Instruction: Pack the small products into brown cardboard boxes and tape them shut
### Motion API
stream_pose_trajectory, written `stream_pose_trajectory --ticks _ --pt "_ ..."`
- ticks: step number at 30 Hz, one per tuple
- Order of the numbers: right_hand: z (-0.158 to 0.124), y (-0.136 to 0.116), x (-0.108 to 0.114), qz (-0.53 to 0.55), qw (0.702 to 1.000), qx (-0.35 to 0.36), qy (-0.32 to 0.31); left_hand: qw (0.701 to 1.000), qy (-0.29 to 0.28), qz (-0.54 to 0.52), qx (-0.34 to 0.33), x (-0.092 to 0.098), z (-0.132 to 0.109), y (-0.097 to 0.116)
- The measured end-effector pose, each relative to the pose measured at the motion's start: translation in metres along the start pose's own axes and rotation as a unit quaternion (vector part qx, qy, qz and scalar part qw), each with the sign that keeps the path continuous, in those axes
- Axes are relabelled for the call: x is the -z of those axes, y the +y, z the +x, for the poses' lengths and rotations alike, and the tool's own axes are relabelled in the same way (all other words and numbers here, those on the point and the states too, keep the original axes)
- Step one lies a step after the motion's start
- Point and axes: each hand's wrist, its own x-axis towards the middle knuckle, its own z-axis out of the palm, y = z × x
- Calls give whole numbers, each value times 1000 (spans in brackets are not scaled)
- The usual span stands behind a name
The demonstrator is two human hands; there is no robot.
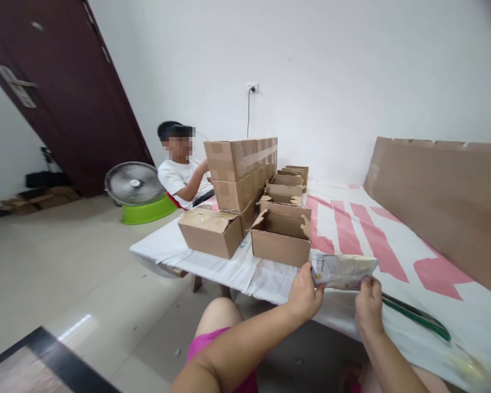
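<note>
A pale, flat printed packet [342, 272] is held level above the table's front edge. My left hand [306, 293] is closed on its left end, and my right hand [369, 304] pinches its right end. The writing on the packet is too small to read. Just beyond my left hand stands an open cardboard box [281, 246], its flaps up. Beside my right hand a long green-handled tool [423, 317] lies on the table; its tip is hidden behind the hand.
Several open boxes [284, 190] run in a row toward the wall. Left of them are stacked taped boxes [239, 161] and a closed box [210, 232]. A person [184, 177] sits behind the stack, near a fan [133, 184]. A large cardboard sheet [437, 196] stands at right.
</note>
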Motion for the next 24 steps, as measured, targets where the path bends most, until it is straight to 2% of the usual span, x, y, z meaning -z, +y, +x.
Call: stream_pose_trajectory --ticks 8,15,20,24 --pt "-23 -5 -14 -44 991 45 -120 998 17 -22 49 31 -12 -40" --pt "-37 -12 -20 -95 970 78 -210 996 66 -41 47 57 -8 -56" --pt "-41 -7 -29 -103 952 100 -269 992 70 -33 96 63 -2 -64" --pt "-40 -1 -34 -117 944 133 -277 988 63 -5 140 62 2 -65"
